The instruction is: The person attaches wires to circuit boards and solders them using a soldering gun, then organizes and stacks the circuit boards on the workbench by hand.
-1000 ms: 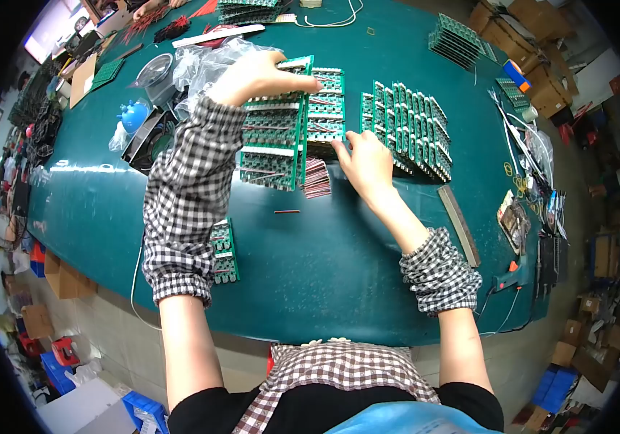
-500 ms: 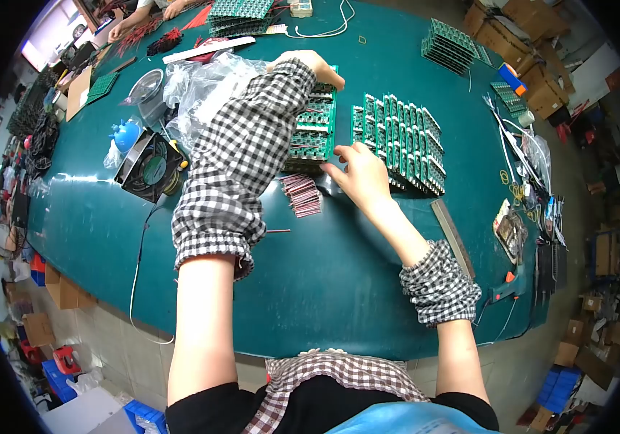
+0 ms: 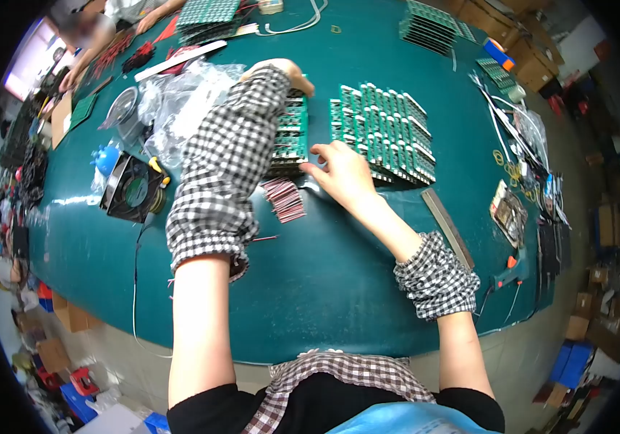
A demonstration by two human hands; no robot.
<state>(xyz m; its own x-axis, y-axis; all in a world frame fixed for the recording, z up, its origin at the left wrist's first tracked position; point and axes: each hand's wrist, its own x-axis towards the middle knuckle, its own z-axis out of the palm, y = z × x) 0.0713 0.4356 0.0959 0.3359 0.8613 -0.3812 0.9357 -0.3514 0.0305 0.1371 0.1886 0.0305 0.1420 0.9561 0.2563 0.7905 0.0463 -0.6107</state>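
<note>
Green circuit boards [image 3: 292, 137] lie stacked in front of me, partly covered by my left sleeve. At the far end of this stack is my left hand [image 3: 281, 71]; most of its fingers are hidden behind the hand and sleeve. My right hand [image 3: 344, 173] is by the near right corner, thumb and forefinger apart, with the thumb close to the board edge; whether it touches is unclear. To the right stands a wide row of tilted circuit boards [image 3: 382, 134]. A bundle of short red and white wires [image 3: 284, 200] lies just below the stack.
Left of my arm are a clear plastic bag [image 3: 187, 101], a black fan [image 3: 134, 188] and a blue ball-shaped object [image 3: 106, 159]. A grey bar [image 3: 447, 229] and a glue gun [image 3: 510, 271] lie on the right. Another person's arm [image 3: 158, 16] reaches in at the upper left.
The view has shifted, so the table things appear slightly further left and higher. Both hands keep about the same place at the board stack.
</note>
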